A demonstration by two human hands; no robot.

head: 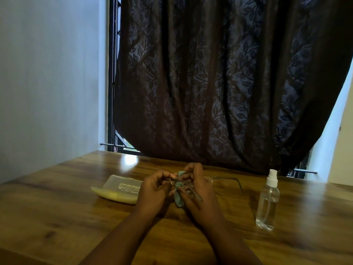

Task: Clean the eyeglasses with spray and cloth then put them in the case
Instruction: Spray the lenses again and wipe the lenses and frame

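Case (pixel 119 189): shut, left of the hands, contents hidden
Spray bottle (pixel 267 202): upright, clear liquid, right of the hands
Eyeglasses (pixel 227 178): above the worktop (pixel 57 217), temple pointing right
Left hand (pixel 154 192): fingers pinching the frame
Right hand (pixel 198 194): fingers pinching the cloth (pixel 179 194)

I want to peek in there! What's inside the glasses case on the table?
The glasses case lies shut beside the left hand, so its inside is hidden. Only its cloudy lid with some print and its yellowish bottom show. The eyeglasses are outside, held with the cloth.

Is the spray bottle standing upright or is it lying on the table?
Upright. The spray bottle stands on its base on the table, white nozzle on top, apart from both hands.
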